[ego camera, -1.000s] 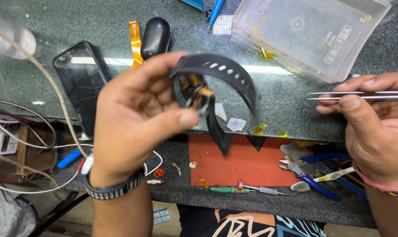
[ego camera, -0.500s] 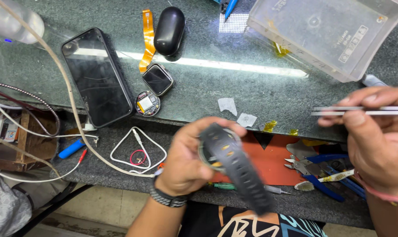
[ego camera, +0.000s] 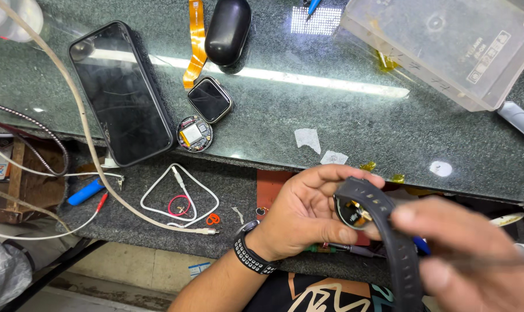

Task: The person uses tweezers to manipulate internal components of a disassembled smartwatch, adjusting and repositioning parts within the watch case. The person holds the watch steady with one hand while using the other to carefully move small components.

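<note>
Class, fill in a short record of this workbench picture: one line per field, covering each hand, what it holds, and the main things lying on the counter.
Left hand: left hand holds a dark smartwatch with its back open, thumb and fingers around the case
Right hand: right hand, blurred, grips thin tweezers beside the watch strap
Counter, left: black smartphone, screen dark
Counter, middle: square watch screen, round circuit module, orange ribbon cable
Counter, top right: clear plastic box
Lower ledge: white cable
</note>
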